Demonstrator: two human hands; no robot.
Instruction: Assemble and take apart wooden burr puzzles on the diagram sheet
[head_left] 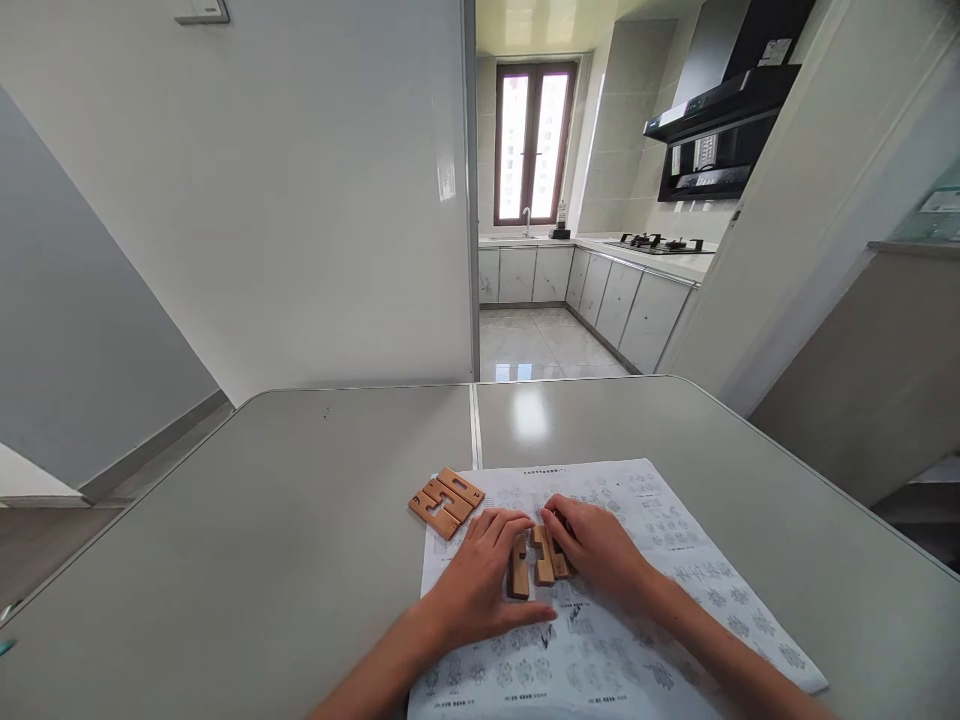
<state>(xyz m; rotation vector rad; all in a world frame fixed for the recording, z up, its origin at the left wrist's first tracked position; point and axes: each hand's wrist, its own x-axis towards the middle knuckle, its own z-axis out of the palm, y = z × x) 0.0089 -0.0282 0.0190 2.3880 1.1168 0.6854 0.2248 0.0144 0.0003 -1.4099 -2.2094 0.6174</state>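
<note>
Notched wooden puzzle pieces lie between my hands on a printed sheet (720, 600). My left hand (484, 575) spans a single notched piece (518, 570), its fingertips at the far end and its thumb stretched out on the near side, apart from the wood. Just right of that, two pieces (544, 560) sit side by side, separated from the left one by a narrow gap. My right hand (596, 540) has its fingers curled closed at the far right end of this pair, partly hiding the rightmost piece. Several similar pieces (448, 502) lie together, flat, beyond my left hand.
The grey table (225, 560) has a pale seam (475, 425) running away from me. The sheet carries printed diagrams and some dark handwritten marks. Past the table's far edge stand a white wall (322, 200) and a kitchen doorway with cabinets (517, 275).
</note>
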